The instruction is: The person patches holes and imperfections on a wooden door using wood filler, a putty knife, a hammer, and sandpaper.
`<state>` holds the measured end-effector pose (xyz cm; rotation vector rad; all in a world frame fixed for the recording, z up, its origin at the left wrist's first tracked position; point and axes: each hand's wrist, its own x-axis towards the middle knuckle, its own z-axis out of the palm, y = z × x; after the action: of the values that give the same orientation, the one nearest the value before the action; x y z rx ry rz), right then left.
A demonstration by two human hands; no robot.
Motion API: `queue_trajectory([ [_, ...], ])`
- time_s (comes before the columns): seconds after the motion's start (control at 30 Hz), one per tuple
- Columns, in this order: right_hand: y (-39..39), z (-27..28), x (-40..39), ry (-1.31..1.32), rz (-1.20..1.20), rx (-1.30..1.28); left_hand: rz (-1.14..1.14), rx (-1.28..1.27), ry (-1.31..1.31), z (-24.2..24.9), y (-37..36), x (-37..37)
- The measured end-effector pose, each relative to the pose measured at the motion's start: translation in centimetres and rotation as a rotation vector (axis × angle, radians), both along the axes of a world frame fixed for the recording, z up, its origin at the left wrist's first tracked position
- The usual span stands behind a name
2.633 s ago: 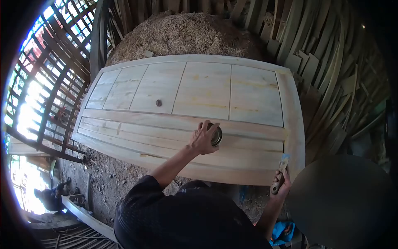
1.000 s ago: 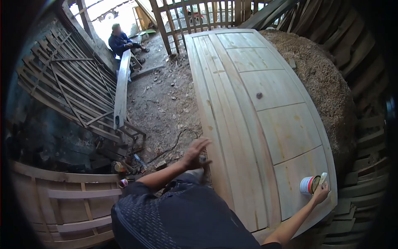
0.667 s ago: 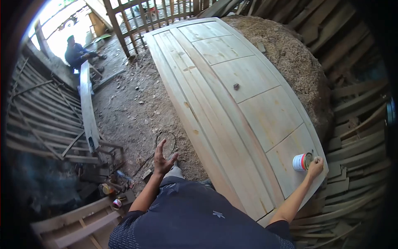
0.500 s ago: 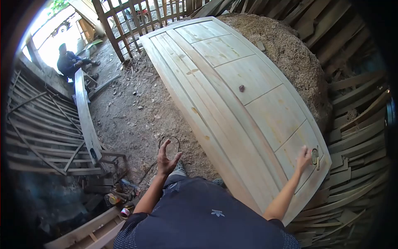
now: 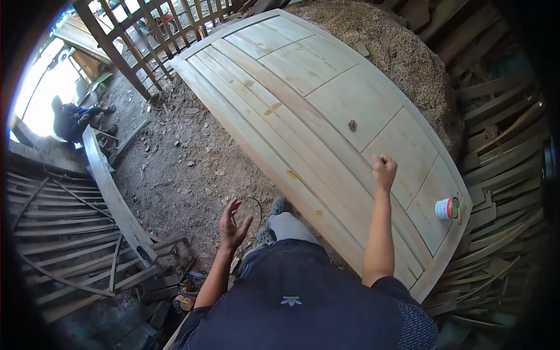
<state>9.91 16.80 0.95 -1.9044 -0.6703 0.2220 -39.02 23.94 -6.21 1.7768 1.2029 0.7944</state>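
Observation:
A long pale wooden door (image 5: 326,140) with grooved panels lies flat before me, marked by yellowish patches. Over its panels is my right hand (image 5: 384,170), fingers curled closed; anything inside them is too small to make out. My left hand (image 5: 233,226) hangs above the ground left of the door, fingers apart and holding nothing. A white and red can (image 5: 443,209) stands near the door's right end, beside a round green-rimmed thing (image 5: 454,207). One small dark crumpled piece (image 5: 352,125) rests on a middle panel.
A person (image 5: 69,121) sits at the far left by a long board (image 5: 111,181). Stacked planks (image 5: 504,198) line the right side. Behind the door lies a heap of shavings (image 5: 402,64). A slatted wooden fence (image 5: 157,38) stands at the back.
My right hand has moved from the door's right end toward its middle and its fingers have closed. The can is now visible there. The view has shifted, and my left hand remains open.

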Motion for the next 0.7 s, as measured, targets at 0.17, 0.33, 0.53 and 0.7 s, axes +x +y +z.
queue_trajectory([
  [0.17,10.4,-7.6,6.1,0.084,0.025,-0.036,0.175,0.037,0.033,1.7,3.2,-1.6],
  [0.33,16.2,-11.4,6.0,-0.24,-0.24,-0.558,0.322,-0.019,0.012,2.1,4.2,-2.3],
  [0.53,18.3,-12.5,5.6,-0.259,-0.361,-0.487,0.217,-0.015,0.017,3.7,6.9,0.0],
  [0.7,18.3,-9.7,2.3,0.139,0.053,-0.029,-0.065,-0.065,-0.008,4.6,12.7,3.4],
])
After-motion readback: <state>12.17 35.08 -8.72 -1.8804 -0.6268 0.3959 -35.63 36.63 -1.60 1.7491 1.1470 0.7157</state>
